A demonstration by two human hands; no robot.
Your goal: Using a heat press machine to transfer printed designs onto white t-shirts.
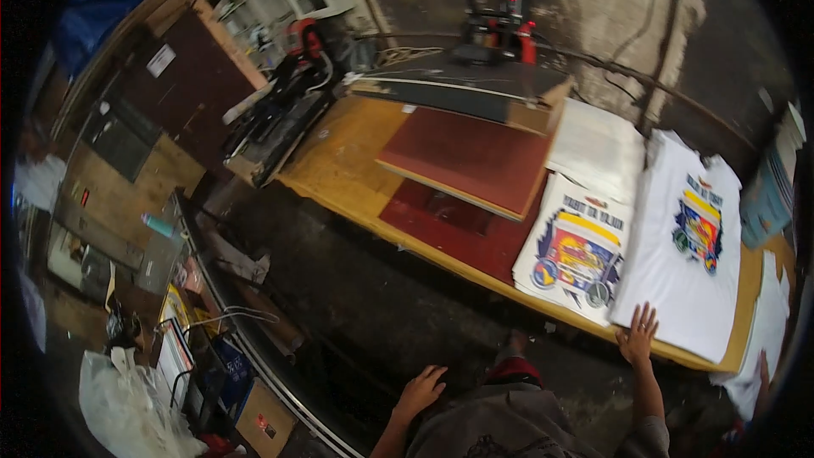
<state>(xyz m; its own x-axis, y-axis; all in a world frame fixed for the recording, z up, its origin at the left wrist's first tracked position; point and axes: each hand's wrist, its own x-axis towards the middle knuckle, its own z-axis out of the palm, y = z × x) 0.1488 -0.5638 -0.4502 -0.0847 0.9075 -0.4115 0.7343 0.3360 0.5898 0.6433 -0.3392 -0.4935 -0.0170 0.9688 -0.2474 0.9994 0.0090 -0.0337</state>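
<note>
My right hand (638, 336) lies with its fingers spread on the near left corner of a white T-shirt (653, 276). That shirt is laid flat on the table and bears a colourful print. Just left of it is a stack of printed sheets (577, 246) with a similar colourful design. My left hand (422, 390) hangs in front of me over the dark floor, fingers loosely stretched, holding nothing. A dark red board (475, 157) is raised over a red base (441, 233) on the table, left of the sheets.
The yellow-topped table (326, 148) runs across. White cloth (755, 331) hangs off its right end, near what looks like another person's hand (763, 371). A blue bucket (767, 199) stands behind. At left are a black-and-red press (292, 97) and a plastic bag (127, 407).
</note>
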